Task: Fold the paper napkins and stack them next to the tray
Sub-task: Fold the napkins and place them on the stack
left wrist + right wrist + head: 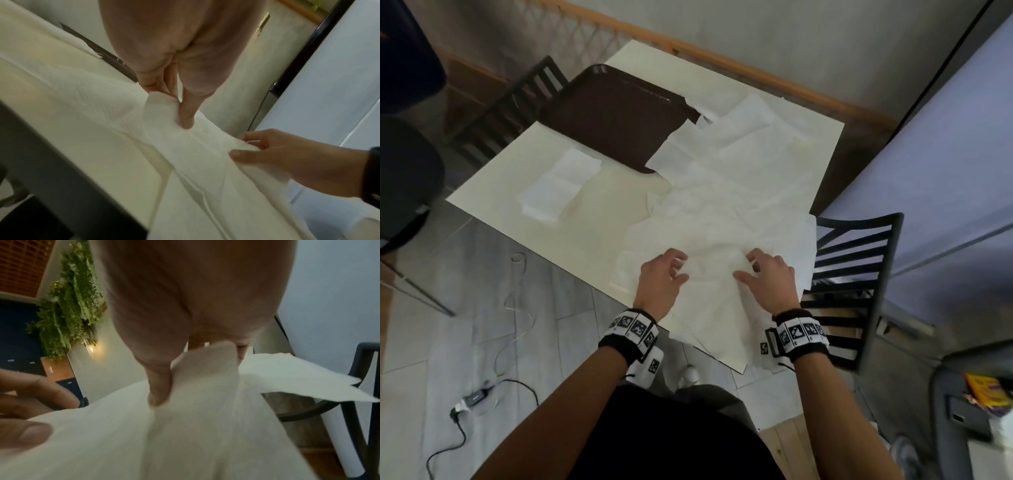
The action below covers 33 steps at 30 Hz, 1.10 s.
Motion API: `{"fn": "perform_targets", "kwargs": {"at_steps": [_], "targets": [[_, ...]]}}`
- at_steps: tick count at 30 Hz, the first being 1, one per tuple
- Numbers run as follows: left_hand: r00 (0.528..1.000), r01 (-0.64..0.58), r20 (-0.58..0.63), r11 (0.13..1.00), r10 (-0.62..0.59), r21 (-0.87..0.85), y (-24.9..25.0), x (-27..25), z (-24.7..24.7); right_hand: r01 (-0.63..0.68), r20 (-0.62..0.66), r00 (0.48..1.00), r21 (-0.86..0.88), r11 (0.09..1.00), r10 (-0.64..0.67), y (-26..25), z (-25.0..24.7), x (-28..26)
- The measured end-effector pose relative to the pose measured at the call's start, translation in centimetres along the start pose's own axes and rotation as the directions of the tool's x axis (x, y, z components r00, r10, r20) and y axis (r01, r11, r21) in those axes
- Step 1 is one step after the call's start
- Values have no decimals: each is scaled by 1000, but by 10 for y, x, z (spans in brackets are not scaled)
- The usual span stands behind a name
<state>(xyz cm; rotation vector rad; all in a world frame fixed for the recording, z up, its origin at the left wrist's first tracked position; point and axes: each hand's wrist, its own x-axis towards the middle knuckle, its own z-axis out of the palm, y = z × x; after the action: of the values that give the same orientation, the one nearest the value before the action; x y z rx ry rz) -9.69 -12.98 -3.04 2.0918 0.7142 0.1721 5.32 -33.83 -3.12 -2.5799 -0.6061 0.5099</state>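
A loose heap of unfolded white paper napkins (726, 192) covers the right half of the cream table (493, 192). My left hand (666, 270) pinches the topmost napkin (714, 274) near the table's front edge, thumb and fingers closed on a raised fold (162, 104). My right hand (760, 270) pinches the same napkin a short way to the right (205, 369). A brown tray (616, 113) lies at the back left. In front of it sits a small stack of folded napkins (558, 185).
A black slatted chair (852, 274) stands at the table's right edge, another black chair (510, 106) behind the tray. A power cable and adapter (476, 397) lie on the tiled floor to the left. A wooden rail (756, 73) runs behind the table.
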Motion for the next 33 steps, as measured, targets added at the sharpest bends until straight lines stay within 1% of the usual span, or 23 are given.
{"fn": "perform_targets", "kwargs": {"at_steps": [2,3,6,8,10,12,14,16,18,22,24,26,30,33], "targets": [[999,-7,-41,1000,7,10,1,9,-12,9,-60,998,166,986,1,-6,-2,3],[998,-7,-58,1000,8,23,1,14,-17,3,-64,998,215,977,12,-9,-3,3],[996,29,-87,999,-26,37,0,29,-31,-37,-44,998,237,971,48,-16,-6,5],[996,22,-92,998,-17,54,0,37,-37,-59,-43,997,214,975,69,-17,-6,9],[996,14,-93,998,-9,58,-1,44,-43,-52,-29,998,210,976,59,-18,-4,15],[994,0,-105,999,4,42,-2,48,-45,-10,-13,1000,247,969,13,-22,-4,21],[993,-47,-110,998,52,47,-1,49,-47,84,-55,996,288,954,-71,-30,-5,25],[989,-97,-108,993,104,67,3,50,-48,188,-105,981,268,945,-165,-39,-7,33],[985,-131,-106,988,139,83,7,50,-51,263,-121,964,257,930,-239,-49,-12,40],[983,-135,-113,986,146,97,8,51,-57,295,-229,946,304,906,-231,-58,-18,54],[983,-124,-120,987,136,102,7,51,-60,318,-227,940,309,897,-255,-60,-20,58],[984,-115,-125,988,127,100,5,52,-61,316,-202,944,319,893,-262,-60,-19,61],[982,-115,-144,992,122,59,8,50,-62,273,-177,959,370,888,-221,-62,-17,68],[984,-83,-153,996,88,40,9,51,-63,231,-135,972,399,888,-192,-65,-13,70]]}}
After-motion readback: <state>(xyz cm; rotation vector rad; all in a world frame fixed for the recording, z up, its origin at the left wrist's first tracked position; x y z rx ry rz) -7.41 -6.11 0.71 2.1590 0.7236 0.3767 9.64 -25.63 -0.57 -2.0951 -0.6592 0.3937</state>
